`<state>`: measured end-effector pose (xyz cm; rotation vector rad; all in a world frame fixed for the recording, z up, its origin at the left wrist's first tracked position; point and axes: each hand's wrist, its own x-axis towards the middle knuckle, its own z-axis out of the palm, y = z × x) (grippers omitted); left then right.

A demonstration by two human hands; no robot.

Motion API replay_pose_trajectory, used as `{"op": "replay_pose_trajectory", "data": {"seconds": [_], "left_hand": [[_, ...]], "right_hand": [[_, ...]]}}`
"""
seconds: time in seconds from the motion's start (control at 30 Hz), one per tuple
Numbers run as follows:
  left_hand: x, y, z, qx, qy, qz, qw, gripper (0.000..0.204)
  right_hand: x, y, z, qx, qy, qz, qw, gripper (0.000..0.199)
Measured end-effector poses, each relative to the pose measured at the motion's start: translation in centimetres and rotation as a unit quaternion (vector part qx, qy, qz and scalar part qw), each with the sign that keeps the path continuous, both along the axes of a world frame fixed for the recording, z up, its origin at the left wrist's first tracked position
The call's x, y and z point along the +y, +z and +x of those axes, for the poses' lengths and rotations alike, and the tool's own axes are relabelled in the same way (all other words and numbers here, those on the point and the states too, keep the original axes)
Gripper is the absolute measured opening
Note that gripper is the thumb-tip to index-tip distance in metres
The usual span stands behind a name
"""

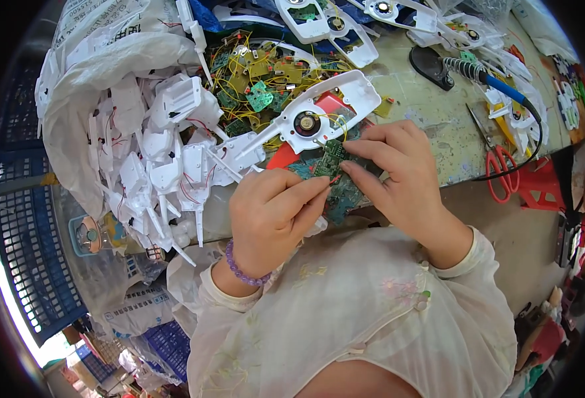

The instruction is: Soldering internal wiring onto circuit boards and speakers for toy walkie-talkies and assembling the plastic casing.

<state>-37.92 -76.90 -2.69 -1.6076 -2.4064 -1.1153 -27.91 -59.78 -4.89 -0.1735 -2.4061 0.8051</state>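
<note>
A small green circuit board (331,159) is held up near the table's front edge. My right hand (404,174) pinches its right side between thumb and fingers. At its lower end, the fingertips of my left hand (276,211) are pressed together, with a bit of red, perhaps a wire, beside them. Just beyond the board lies a white plastic housing (353,93) with a round black speaker (307,123) set in it. A yellow wire (343,126) runs between the speaker area and the board. Red material and more green boards lie beneath, partly hidden by my hands.
White plastic shells (166,142) spill from a sack (70,126) at left. Behind the housing is a heap of wired circuit boards (259,73). A blue-handled soldering iron (504,88) rests in its black stand (431,66) at right. Red-handled scissors (502,174) hang over the table edge.
</note>
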Motion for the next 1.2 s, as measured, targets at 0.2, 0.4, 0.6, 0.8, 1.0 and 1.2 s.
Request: {"op": "replay_pose_trajectory", "data": {"seconds": [0.2, 0.4, 0.6, 0.8, 1.0, 1.2], "left_hand": [[0.4, 0.9, -0.7, 0.048, -0.041, 0.006, 0.998, 0.023], [0.0, 0.7, -0.8, 0.043, -0.067, -0.012, 0.997, 0.024], [1.1, 1.1, -1.2, 0.088, -0.093, -0.036, 0.991, 0.023], [1.4, 1.0, -1.5, 0.097, -0.139, -0.066, 0.983, 0.024], [1.2, 1.2, -1.4, 0.1, -0.137, -0.08, 0.982, 0.025], [1.1, 0.9, -1.5, 0.107, -0.133, -0.084, 0.982, 0.026]], "right_hand": [[0.2, 0.8, -0.1, -0.034, 0.033, -0.001, 0.999, 0.022], [0.3, 0.5, 0.0, -0.026, 0.041, -0.004, 0.999, 0.023], [0.2, 0.3, 0.0, -0.033, 0.036, -0.004, 0.999, 0.019], [0.4, 0.2, 0.1, -0.032, 0.043, -0.002, 0.999, 0.018], [0.5, 0.4, 0.1, -0.027, 0.055, -0.002, 0.998, 0.017], [0.7, 0.0, -0.1, -0.023, 0.059, -0.015, 0.998, 0.017]]}}
